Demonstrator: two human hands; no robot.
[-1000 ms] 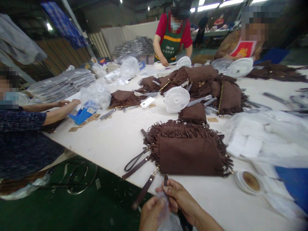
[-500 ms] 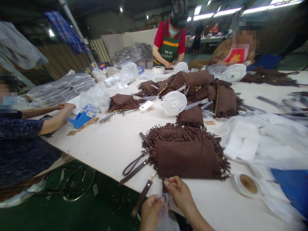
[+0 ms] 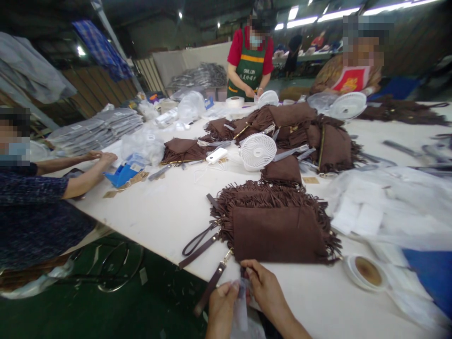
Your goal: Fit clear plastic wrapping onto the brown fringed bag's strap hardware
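At the table's near edge, my left hand [image 3: 222, 303] pinches a clear plastic sleeve [image 3: 241, 308]. My right hand [image 3: 263, 285] is closed on a dark strap end [image 3: 243, 271] at the sleeve's top; the fingers partly cover it. Just beyond both hands lies a brown fringed bag [image 3: 278, 234], flat on the white table [image 3: 148, 212]. Brown wrist straps with metal clips, one of them [image 3: 213, 287] left of my left hand, hang off the bag's left side over the table edge.
A white fan [image 3: 257, 151] stands before a heap of brown bags [image 3: 293, 117]. Rightward are a tape roll [image 3: 367, 272] and white plastic packets [image 3: 363, 202]. A blue tape dispenser [image 3: 123, 174] sits near a co-worker's arm [image 3: 88, 176] at left. Other people work across the table.
The view has shifted slightly. My hands remain at the sleeve and strap, and more of the sleeve now shows hanging between them.
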